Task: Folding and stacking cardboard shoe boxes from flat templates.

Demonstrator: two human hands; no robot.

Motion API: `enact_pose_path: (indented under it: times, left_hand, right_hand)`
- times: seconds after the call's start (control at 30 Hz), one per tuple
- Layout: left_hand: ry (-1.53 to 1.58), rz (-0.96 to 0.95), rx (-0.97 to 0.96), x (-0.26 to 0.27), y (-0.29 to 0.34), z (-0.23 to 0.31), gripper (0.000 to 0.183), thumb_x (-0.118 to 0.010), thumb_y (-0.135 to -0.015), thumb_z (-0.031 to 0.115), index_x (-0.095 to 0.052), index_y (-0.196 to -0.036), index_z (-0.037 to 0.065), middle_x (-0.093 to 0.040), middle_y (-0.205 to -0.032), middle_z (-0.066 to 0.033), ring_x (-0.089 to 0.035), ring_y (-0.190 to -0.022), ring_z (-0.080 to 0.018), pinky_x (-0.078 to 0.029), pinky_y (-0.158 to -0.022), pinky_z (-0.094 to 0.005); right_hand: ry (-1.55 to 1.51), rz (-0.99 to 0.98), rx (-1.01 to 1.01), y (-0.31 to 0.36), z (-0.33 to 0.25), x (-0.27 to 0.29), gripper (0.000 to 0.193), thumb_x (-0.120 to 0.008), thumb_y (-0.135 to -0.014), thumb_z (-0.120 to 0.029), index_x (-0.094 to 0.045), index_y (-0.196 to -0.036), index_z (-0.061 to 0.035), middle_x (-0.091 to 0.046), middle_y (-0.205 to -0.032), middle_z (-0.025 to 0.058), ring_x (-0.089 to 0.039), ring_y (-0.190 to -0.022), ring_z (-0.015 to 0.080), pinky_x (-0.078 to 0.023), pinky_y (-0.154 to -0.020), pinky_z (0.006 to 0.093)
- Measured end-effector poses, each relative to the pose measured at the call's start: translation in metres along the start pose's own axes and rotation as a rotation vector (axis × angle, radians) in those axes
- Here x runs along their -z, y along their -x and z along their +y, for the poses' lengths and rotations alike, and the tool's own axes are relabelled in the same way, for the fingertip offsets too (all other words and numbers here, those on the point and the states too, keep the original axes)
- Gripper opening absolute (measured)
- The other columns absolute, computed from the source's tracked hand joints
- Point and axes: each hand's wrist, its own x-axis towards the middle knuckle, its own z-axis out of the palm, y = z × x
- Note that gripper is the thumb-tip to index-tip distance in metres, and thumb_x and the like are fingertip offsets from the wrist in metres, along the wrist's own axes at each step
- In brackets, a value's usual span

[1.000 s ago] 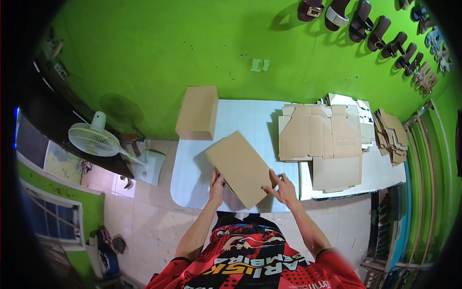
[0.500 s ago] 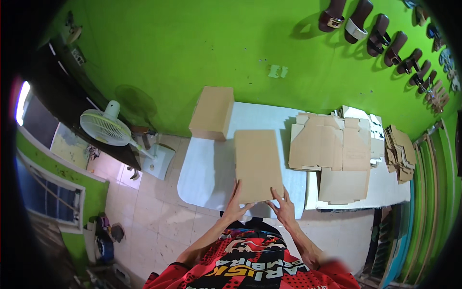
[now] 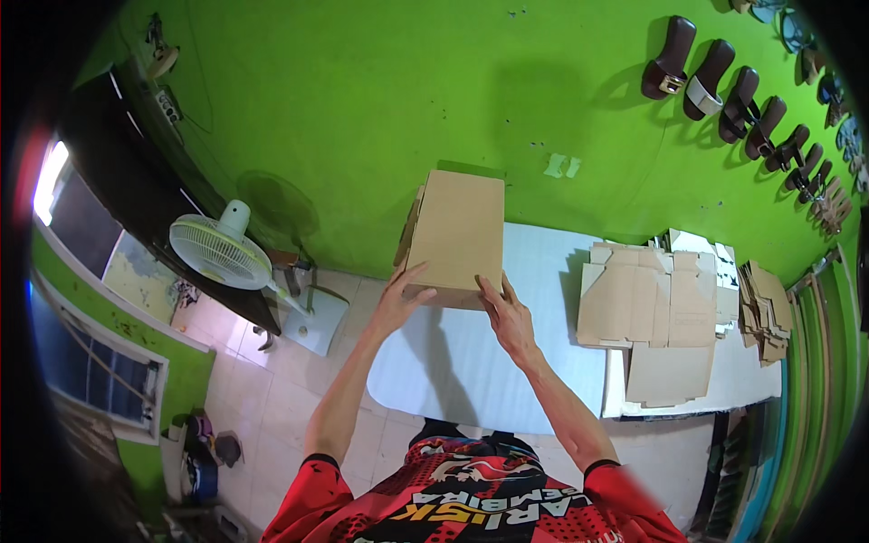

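Observation:
Both my hands grip a closed brown cardboard box near its lower corners, out over the far left part of the white-covered table. My left hand has its fingers bent round the left corner. At the right corner, my right hand presses with thumb and fingers. A second brown box shows only as a narrow strip behind the left side of the held one. Whether the held box rests on it or hangs just above it, I cannot tell.
Flattened cardboard pieces lie stacked on the right of the table, with more cardboard beyond. A white fan stands at left. Sandals hang on the green wall. Boards lean at far right.
My hands have carried the box from the table's near middle toward the far left, in front of the second box, now mostly hidden. The view has shifted slightly.

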Motion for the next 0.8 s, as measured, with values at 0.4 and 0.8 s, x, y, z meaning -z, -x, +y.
enact_pose_path:
  times: [0.4, 0.8]
  left_hand:
    - [0.064, -0.067, -0.139, 0.039, -0.091, -0.170, 0.080, -0.078, -0.095, 0.028, -0.036, -0.164, 0.019, -0.033, -0.169, -0.0166, -0.033, -0.155, -0.0289, -0.031, -0.124, -0.0413]
    - [0.387, -0.065, 0.028, 0.015, -0.100, -0.173, 0.081, -0.077, -0.094, 0.019, -0.033, -0.162, 0.011, -0.041, -0.162, -0.0197, -0.039, -0.150, -0.0347, -0.034, -0.123, -0.0453]
  right_hand:
    - [0.145, -0.114, -0.160, -0.098, -0.001, -0.108, 0.061, -0.061, -0.100, -0.006, -0.048, -0.155, -0.0303, -0.048, -0.155, 0.0280, -0.073, -0.100, 0.0437, -0.063, -0.083, 0.0511]
    - [0.065, 0.013, -0.160, -0.094, 0.015, -0.121, 0.062, -0.057, -0.101, -0.004, -0.047, -0.155, -0.0338, -0.051, -0.156, 0.0184, -0.072, -0.092, 0.0458, -0.063, -0.078, 0.0505]
